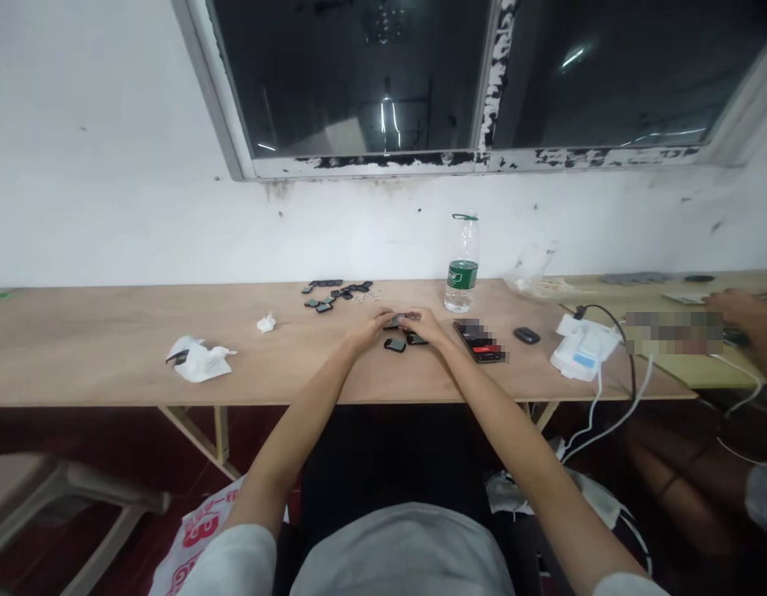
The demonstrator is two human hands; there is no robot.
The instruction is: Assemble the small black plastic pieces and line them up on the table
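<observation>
My left hand [376, 326] and my right hand [426, 324] meet over the tabletop, fingers closed around a small black piece with a grey face [394, 322]. The fingers cover much of it, so its exact kind is unclear. Just below the hands lies a similar black-rimmed grey piece [395, 345]. Another such piece [415, 338] sits close under my right hand. Farther back, a loose group of black and grey pieces [323, 307] is spread on the wood, with tiny pale bits [366, 296] beside it.
A water bottle [462, 277] stands behind my right hand. Rightward are a phone [478, 339], a black rounded object [526, 335] and a white box with cables [582, 348]. Crumpled tissues [203, 362] lie left on the wooden table [103, 348]. Another person's hand [736, 314] is far right.
</observation>
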